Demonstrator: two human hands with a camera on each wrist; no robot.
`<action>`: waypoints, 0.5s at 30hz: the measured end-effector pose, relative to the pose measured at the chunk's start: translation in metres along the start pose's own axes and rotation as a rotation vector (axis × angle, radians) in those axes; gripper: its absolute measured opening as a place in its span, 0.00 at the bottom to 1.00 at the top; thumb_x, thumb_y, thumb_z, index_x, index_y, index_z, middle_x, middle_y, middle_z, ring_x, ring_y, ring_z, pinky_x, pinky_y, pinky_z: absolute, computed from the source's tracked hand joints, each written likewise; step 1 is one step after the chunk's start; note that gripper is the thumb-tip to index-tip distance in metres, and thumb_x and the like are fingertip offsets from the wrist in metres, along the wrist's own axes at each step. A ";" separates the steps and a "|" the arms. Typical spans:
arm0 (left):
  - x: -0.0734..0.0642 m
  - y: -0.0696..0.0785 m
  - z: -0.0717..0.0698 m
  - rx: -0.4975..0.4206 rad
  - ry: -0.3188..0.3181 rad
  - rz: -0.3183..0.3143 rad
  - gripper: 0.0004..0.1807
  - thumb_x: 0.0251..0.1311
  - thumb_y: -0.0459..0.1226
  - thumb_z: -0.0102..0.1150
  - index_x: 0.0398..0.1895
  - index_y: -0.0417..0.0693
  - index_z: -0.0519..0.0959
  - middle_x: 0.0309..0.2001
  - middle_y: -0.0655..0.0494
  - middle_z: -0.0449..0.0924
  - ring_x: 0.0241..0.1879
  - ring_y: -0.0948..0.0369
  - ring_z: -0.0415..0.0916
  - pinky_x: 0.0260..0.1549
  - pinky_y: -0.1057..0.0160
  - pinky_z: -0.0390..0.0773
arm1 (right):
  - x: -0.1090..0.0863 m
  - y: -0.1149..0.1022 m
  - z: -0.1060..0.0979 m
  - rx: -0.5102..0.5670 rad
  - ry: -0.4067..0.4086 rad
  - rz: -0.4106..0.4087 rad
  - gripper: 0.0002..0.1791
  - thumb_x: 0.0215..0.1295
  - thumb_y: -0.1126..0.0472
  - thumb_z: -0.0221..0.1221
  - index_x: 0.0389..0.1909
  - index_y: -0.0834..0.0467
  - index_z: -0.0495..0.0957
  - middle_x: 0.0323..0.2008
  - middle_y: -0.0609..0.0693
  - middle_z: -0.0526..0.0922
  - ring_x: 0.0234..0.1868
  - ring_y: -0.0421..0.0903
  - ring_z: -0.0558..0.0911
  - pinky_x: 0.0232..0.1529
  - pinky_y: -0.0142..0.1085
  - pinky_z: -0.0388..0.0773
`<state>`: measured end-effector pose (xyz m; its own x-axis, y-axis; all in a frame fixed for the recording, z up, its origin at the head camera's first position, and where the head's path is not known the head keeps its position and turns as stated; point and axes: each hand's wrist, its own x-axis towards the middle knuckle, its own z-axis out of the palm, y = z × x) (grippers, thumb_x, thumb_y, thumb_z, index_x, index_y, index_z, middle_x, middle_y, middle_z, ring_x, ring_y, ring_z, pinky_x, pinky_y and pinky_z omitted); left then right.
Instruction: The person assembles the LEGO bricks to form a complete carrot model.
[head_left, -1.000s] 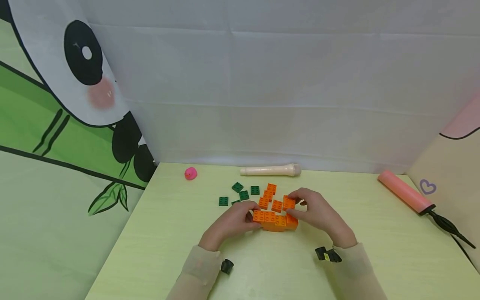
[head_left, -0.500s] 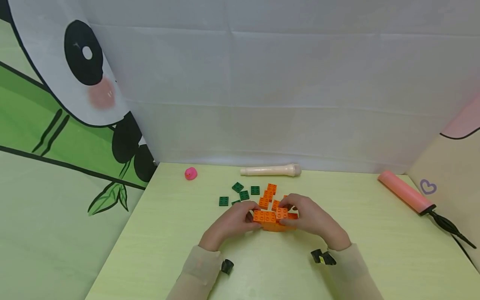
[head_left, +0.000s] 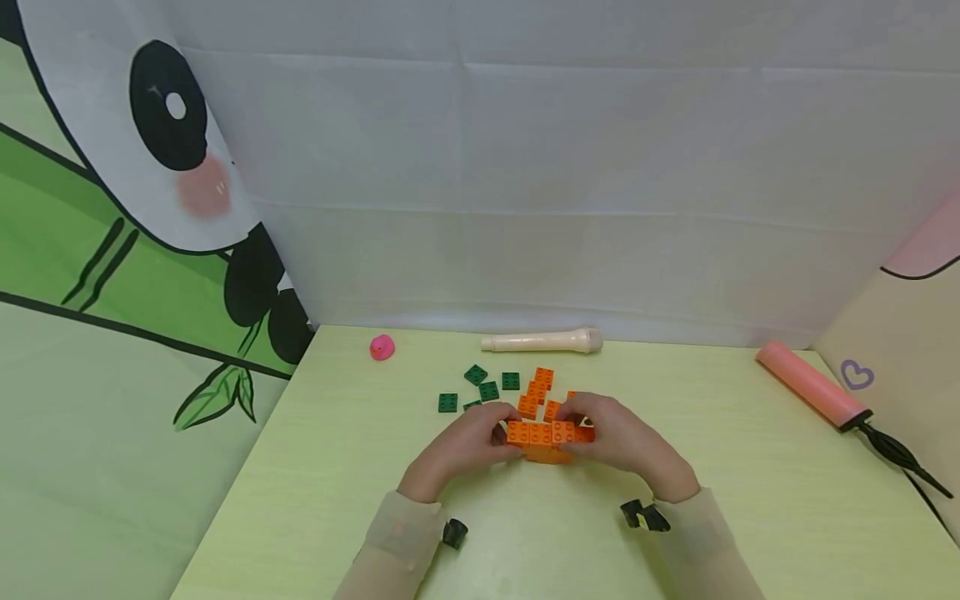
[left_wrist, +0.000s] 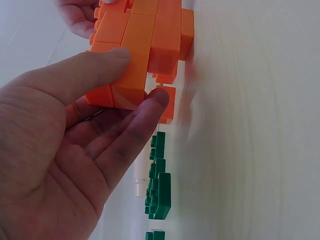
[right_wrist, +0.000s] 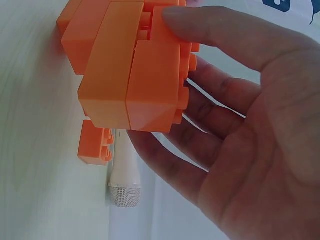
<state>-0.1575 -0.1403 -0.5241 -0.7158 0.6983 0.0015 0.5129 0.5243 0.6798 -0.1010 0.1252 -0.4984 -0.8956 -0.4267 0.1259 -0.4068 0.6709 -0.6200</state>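
A stepped block of joined orange toy bricks (head_left: pixel 546 456) sits between the two hands near the table's middle. At its left end my left hand (head_left: pixel 476 437) grips it, the thumb lying on the front face in the left wrist view. My right hand (head_left: pixel 618 433) pinches one orange brick (right_wrist: pixel 159 34) on the upper row, thumb in front and fingers behind. A few studs show below and beside that brick in the right wrist view. Behind the block lie several loose orange bricks (head_left: pixel 528 406), partly covered by the right fingers. Several green bricks (head_left: pixel 447 402) lie to their left.
A pale toy microphone (head_left: pixel 540 342) lies along the table's back edge, by the white backdrop. Back left is a small pink toy (head_left: pixel 382 347). On the right lies a pink hand pump (head_left: pixel 813 383) with a black tip, close to the side panel.
The right hand has moved left with the orange brick, from the block's right side onto its upper row, then slightly lower. The left hand has kept its grip in place.
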 end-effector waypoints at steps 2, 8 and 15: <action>0.000 -0.001 0.000 -0.002 0.000 0.000 0.17 0.63 0.40 0.75 0.53 0.51 0.81 0.42 0.65 0.80 0.35 0.66 0.77 0.38 0.66 0.80 | 0.000 0.000 0.000 -0.010 -0.004 0.002 0.14 0.59 0.65 0.74 0.45 0.56 0.84 0.40 0.42 0.82 0.41 0.43 0.79 0.46 0.40 0.80; 0.000 0.000 0.000 -0.006 0.000 0.002 0.18 0.63 0.40 0.75 0.53 0.50 0.81 0.43 0.64 0.81 0.35 0.66 0.77 0.38 0.66 0.80 | 0.000 0.000 0.001 -0.041 -0.018 0.016 0.16 0.58 0.62 0.76 0.46 0.56 0.85 0.41 0.42 0.83 0.42 0.43 0.78 0.47 0.41 0.79; 0.000 -0.002 0.001 0.002 -0.001 0.001 0.18 0.63 0.40 0.75 0.54 0.50 0.81 0.43 0.64 0.81 0.35 0.67 0.77 0.38 0.67 0.80 | 0.001 -0.001 0.003 -0.050 -0.011 0.037 0.16 0.58 0.61 0.77 0.46 0.58 0.85 0.40 0.43 0.83 0.40 0.43 0.77 0.46 0.41 0.79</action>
<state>-0.1583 -0.1405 -0.5260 -0.7151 0.6991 0.0015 0.5142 0.5245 0.6786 -0.1008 0.1223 -0.4993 -0.9082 -0.4077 0.0947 -0.3823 0.7159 -0.5842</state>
